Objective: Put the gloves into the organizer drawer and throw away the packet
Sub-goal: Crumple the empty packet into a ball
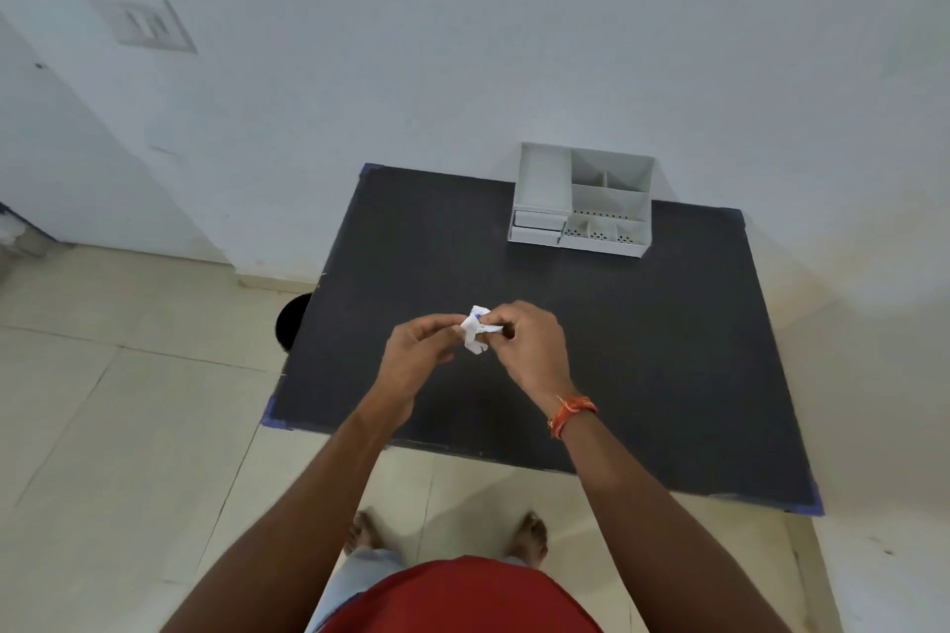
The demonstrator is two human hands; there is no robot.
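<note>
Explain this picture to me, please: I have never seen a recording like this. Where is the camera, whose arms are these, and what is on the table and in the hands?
There is no machine here. A person wears a wide-angle camera on the head, so the single view looks down past the red shirt at their own two bare arms.

The left hand and right hand meet above a dark table. Between their fingertips they pinch a small crumpled white packet with a little blue print. Whether gloves are still inside it cannot be told.

At the table's far edge, against the wall, stands a white organizer with open compartments on top and two shut drawers at its lower left. A round dark object, possibly a bin, shows on the floor beside the table's left edge.
</note>
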